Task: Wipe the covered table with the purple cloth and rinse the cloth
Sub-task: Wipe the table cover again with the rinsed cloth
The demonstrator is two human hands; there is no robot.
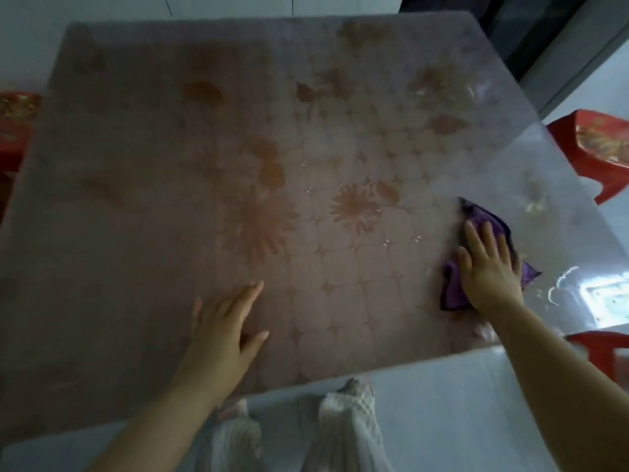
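The covered table (170, 172) fills most of the view, under a translucent plastic sheet printed with orange flowers and a tile pattern. Small water drops dot its middle. The purple cloth (483, 216) lies crumpled near the table's right edge. My right hand (486, 267) presses flat on the cloth with straight, spread fingers. My left hand (221, 332) rests flat on the table near the front edge, fingers straight, holding nothing.
Red plastic stools stand around the table: one at the right (595, 148), one at the front right (606, 349) and one at the far left (13, 124). The floor is pale tile. My legs (340, 430) stand against the table's front edge.
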